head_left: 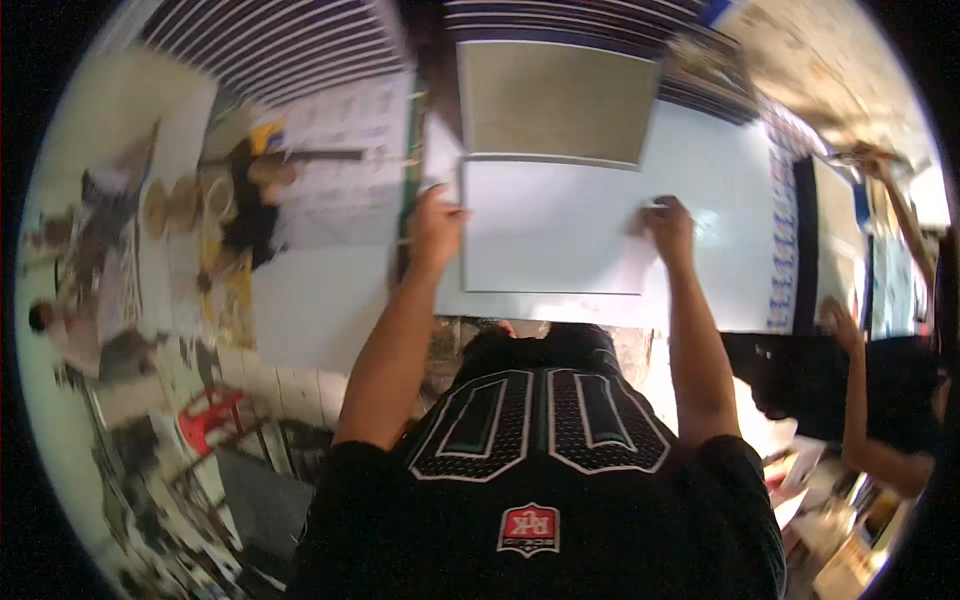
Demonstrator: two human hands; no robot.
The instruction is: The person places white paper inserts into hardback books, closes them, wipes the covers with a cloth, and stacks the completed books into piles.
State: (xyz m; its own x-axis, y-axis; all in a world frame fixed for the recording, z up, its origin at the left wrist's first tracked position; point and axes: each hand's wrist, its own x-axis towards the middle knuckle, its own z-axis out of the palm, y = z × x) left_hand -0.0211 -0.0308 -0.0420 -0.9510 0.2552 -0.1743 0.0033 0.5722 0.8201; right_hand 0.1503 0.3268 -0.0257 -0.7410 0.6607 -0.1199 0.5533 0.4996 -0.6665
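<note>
A flat white rectangular sheet (550,230) with thin dark edges lies on the pale worktable (715,270) in front of me. My left hand (436,230) is closed at its left edge, thumb pointing inward across the rim. At the opposite side my right hand (670,228) is closed too, its fingers pinched on the sheet's right edge; motion smears this part slightly. Beyond the sheet, and touching or overlapping its far edge, is a grey-beige panel (558,100) with a white border.
Stacks of dark-and-white striped edges (290,45) stand at the back. A printed sheet (340,150) covers the left table, near tape rolls (185,210). A red stool (210,415) stands lower left. At right, a co-worker's arm (855,390) reaches toward another panel. Someone sits far left.
</note>
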